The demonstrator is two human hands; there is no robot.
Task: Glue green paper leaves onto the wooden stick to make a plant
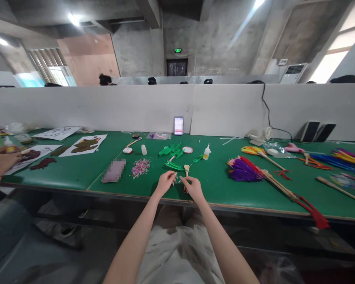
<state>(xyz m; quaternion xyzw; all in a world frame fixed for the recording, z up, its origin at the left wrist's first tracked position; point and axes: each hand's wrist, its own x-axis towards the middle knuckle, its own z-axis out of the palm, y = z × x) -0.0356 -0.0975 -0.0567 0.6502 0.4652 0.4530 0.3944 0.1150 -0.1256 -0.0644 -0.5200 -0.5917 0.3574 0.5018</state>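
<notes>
My left hand (165, 182) and my right hand (193, 187) are close together near the table's front edge. Fingertips are pinched on both; whatever they hold is too small to make out. Just beyond my right hand lies a pale wooden handle (186, 169) with a rounded end, partly hidden by that hand. A green feather (174, 166) rests in front of my left hand, and a pile of green feathers (169, 150) is farther back. Another green feather (198, 158) lies near an upright white glue bottle (206, 153) with a yellow label.
Left of my hands are pink and purple bits (141, 167), a blurred pink object (114, 171) and a small white bottle (144, 150). A purple and red feather fan (245, 169) lies right. A phone (178, 125) stands against the partition. A co-worker's hands (4, 157) are far left.
</notes>
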